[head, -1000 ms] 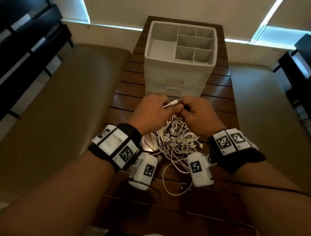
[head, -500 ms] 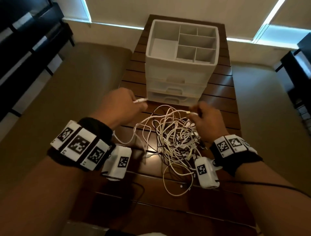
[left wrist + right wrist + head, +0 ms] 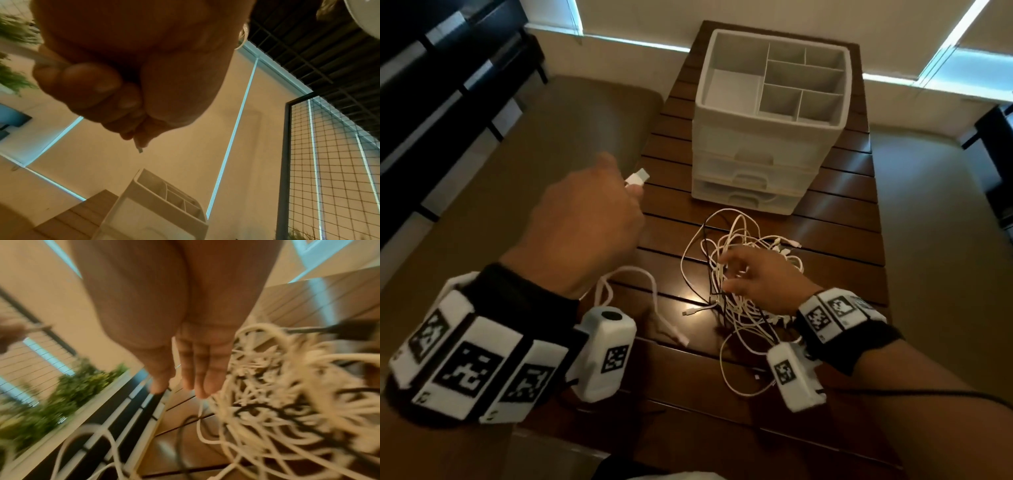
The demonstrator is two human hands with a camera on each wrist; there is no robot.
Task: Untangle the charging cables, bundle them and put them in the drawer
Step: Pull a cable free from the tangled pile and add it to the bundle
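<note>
My left hand [image 3: 631,186] is raised left of the table and pinches the plug end of a white cable [image 3: 637,178]. The rest of this cable hangs under the hand, loops over the wood [image 3: 654,291] and lies apart from the pile. In the left wrist view the curled fingers [image 3: 107,84] grip that cable [image 3: 47,59]. A tangle of white and black cables [image 3: 750,246] lies before a white three-drawer unit [image 3: 767,164], whose drawers are all shut. My right hand [image 3: 729,277] rests on the tangle [image 3: 287,402] with loose, nearly straight fingers [image 3: 201,382], holding nothing.
The dark slatted wooden table [image 3: 842,212] is narrow, with beige cushioned seats on both sides [image 3: 517,171]. Black shelving [image 3: 431,85] stands far left. The unit's top is an organiser tray with dividers [image 3: 736,85].
The hands met at one plug, then parted. My left hand drew the white cable left and up, out of the pile. My right hand let go and dropped onto the tangle.
</note>
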